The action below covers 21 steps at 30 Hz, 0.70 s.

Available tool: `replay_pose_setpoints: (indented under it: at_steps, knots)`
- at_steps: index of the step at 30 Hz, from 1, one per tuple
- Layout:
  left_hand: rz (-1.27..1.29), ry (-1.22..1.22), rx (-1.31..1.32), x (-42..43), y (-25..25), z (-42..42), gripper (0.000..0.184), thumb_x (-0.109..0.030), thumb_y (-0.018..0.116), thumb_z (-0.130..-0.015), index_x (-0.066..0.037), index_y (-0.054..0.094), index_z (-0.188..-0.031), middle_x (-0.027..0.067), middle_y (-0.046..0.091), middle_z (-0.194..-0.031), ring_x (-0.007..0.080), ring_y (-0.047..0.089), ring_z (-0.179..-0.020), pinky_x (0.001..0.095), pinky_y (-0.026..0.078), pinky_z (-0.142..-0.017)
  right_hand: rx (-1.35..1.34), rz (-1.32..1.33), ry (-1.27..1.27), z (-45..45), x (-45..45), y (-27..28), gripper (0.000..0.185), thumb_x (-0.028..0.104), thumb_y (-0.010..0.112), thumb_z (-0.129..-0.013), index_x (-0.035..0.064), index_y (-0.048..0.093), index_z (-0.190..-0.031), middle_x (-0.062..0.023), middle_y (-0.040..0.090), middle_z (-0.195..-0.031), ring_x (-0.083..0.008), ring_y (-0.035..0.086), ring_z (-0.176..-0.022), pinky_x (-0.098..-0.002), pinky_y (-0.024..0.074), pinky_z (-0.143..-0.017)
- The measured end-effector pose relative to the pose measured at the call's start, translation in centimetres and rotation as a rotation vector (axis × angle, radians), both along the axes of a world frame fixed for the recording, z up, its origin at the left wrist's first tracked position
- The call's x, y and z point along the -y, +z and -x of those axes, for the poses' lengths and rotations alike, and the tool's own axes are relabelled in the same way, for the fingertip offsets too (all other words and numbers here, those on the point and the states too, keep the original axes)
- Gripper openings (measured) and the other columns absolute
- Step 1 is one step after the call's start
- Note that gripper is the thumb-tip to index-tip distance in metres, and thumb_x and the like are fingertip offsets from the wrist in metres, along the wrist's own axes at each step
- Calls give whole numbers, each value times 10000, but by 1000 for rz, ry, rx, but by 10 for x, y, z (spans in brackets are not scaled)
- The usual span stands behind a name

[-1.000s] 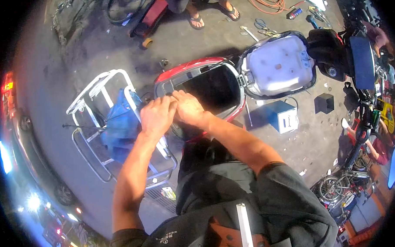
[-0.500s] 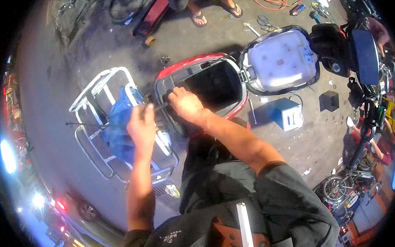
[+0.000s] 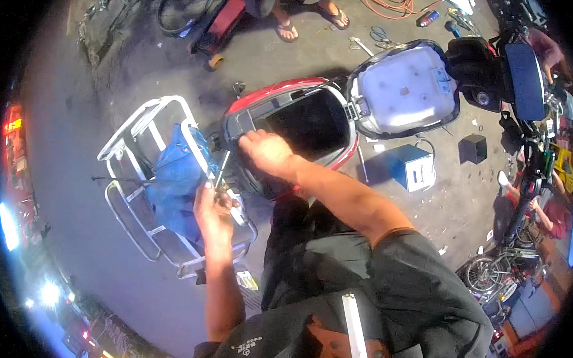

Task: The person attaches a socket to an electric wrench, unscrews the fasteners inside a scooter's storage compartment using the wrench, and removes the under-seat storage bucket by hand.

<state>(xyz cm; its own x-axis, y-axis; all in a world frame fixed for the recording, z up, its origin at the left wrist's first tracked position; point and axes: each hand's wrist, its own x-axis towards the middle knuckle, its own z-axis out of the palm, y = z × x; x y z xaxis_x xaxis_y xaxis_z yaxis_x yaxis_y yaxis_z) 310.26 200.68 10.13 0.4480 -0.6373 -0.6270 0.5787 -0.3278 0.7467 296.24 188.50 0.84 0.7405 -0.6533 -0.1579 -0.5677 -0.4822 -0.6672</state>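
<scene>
Red scooter (image 3: 274,91): located at center, with under-seat storage compartment (image 3: 344,145) open and dark inside. Seat (image 3: 402,90): swung over toward the handlebar end, pale underside up.

Right hand (image 3: 265,151): placed at the rear rim of the compartment, with fingers bent and bunched together. Not possible to tell from this view whether gripping any part there. Left hand (image 3: 214,210): positioned just beside the scooter tail, with fingers closed around a slim metal-shafted tool (image 3: 222,168), tilted, with shaft pointing up toward the tail; remainder hidden in the grasp.

To the left: tubular metal rack (image 3: 196,150), with blue sheet material (image 3: 172,183) among the bars and a thin black rod (image 3: 122,179) across the far side.

On the ground to the right: blue-and-white box (image 3: 419,174) near the scooter, black box (image 3: 473,148) farther out. Toward the top: scissors (image 3: 379,34), spray can (image 3: 428,19), coiled orange hose (image 3: 391,2) and sandaled feet (image 3: 287,31) of another person. At lower right: parked bicycle (image 3: 482,273).
</scene>
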Motion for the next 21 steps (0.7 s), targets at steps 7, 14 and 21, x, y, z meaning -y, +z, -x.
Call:
replay_pose_setpoints:
  at_steps: [7, 14, 21]
  knots:
    - [32, -213, -51, -11, -8, -18, 265, -126, 592, -856, -11, 577, -1095, 61, 597, -809, 168, 581, -672, 331, 509, -629, 70, 157, -94, 3, -7, -4, 183, 148, 520, -802, 66, 558, -962, -106, 537, -967, -289, 551, -940, -409, 489, -780]
    - [-42, -231, -57, -27, -30, -36, 291, -79, 589, -809, 15, 595, -1083, 81, 631, -852, 177, 600, -712, 330, 536, -599, 102, 205, -2, 0, -5, -7, 157, 146, 526, -801, 77, 566, -936, -102, 535, -978, -267, 538, -963, -385, 461, -806]
    - [-114, -289, 115, -21, -35, -31, 286, -85, 553, -788, 26, 595, -1048, 118, 631, -811, 185, 600, -613, 304, 525, -555, 66, 79, -220, -8, -10, -6, 173, 161, 535, -802, 64, 601, -928, -115, 556, -970, -282, 552, -973, -385, 480, -833]
